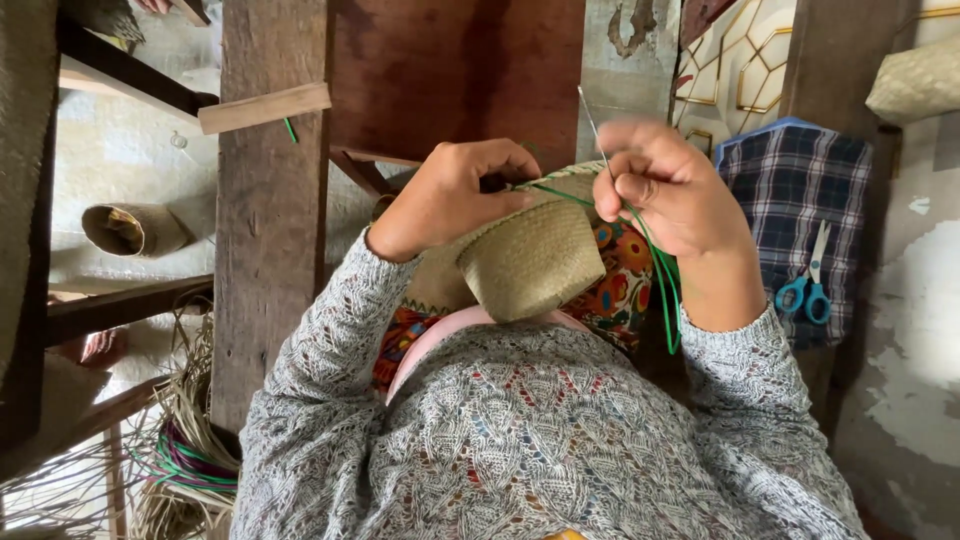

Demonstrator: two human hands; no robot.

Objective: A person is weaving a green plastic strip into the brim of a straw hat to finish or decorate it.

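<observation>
A small woven straw pouch rests on my lap over a colourful patterned cloth. My left hand grips the pouch's upper rim, fingers curled over the edge. My right hand pinches a long metal needle that points up and away. A green cord runs from the pouch's rim through my right hand and loops down beside my wrist. Grey knitted sleeves cover both arms.
Blue-handled scissors lie on a checked cloth at the right. A wooden post stands left of my lap. Another woven basket lies on the floor far left. Loose straw and coloured strands pile at lower left.
</observation>
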